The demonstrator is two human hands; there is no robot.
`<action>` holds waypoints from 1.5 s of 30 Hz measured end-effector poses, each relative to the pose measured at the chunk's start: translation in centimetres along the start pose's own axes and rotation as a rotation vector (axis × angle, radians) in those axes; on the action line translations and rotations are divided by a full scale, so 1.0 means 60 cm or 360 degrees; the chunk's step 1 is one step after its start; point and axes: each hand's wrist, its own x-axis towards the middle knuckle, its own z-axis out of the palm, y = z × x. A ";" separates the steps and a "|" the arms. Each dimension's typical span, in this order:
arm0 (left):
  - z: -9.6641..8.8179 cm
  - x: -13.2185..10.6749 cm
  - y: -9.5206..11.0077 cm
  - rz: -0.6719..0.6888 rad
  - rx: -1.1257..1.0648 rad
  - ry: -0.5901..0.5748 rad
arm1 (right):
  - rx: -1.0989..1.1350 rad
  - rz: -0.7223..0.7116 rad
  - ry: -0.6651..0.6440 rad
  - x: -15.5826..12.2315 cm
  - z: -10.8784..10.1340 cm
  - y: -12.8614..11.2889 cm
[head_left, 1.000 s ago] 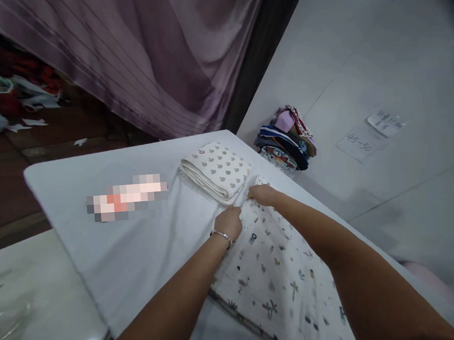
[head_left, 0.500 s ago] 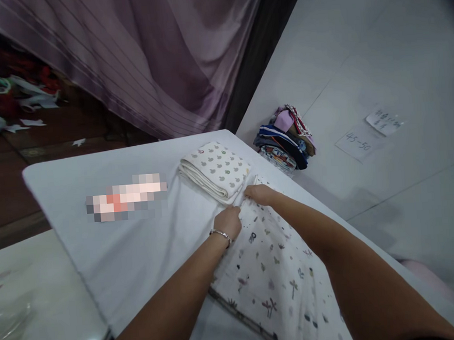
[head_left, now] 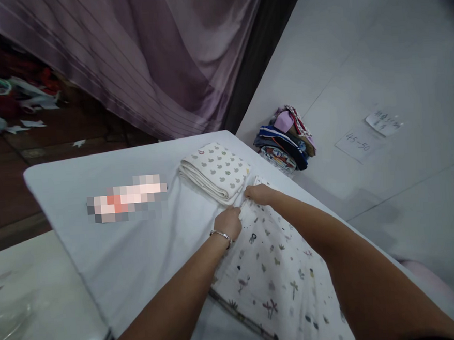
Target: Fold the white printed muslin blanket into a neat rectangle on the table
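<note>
A white cloth printed with small trees and animals [head_left: 275, 280] lies spread on the white table [head_left: 119, 250]. My left hand [head_left: 227, 223], with a bracelet at the wrist, is closed on the cloth's far edge. My right hand [head_left: 258, 193] pinches the far corner of the same cloth, just beside the left hand. Right behind both hands sits a folded white cloth with a grey leaf print [head_left: 216, 169].
A blurred pink and white patch [head_left: 126, 198] lies on the table's left part. A stack of coloured folded clothes [head_left: 285, 140] stands on the white floor by the wall, near paper notes [head_left: 359, 142]. A purple curtain [head_left: 145, 56] hangs behind the table.
Both hands stay at the far edge of the printed cloth, with only a slight shift of the fingers.
</note>
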 end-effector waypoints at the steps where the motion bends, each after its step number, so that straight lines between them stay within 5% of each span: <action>1: -0.001 0.000 0.000 -0.0002 0.0001 -0.0003 | -0.0007 -0.0007 0.0027 -0.003 -0.001 0.000; 9: 0.000 0.001 0.000 -0.0067 -0.0024 0.0116 | 0.0003 0.0025 0.0195 -0.008 -0.009 0.000; 18: -0.007 0.002 0.004 -0.0166 -0.0134 0.0057 | 0.0151 0.0119 0.0407 -0.005 0.031 0.000; 37: -0.025 0.009 -0.012 -0.0333 -0.0362 -0.0257 | 0.0290 0.0235 0.0461 -0.028 0.036 -0.009; 45: -0.020 0.010 -0.007 -0.0256 -0.0434 -0.0134 | 0.0323 0.0267 0.0442 -0.028 0.029 -0.013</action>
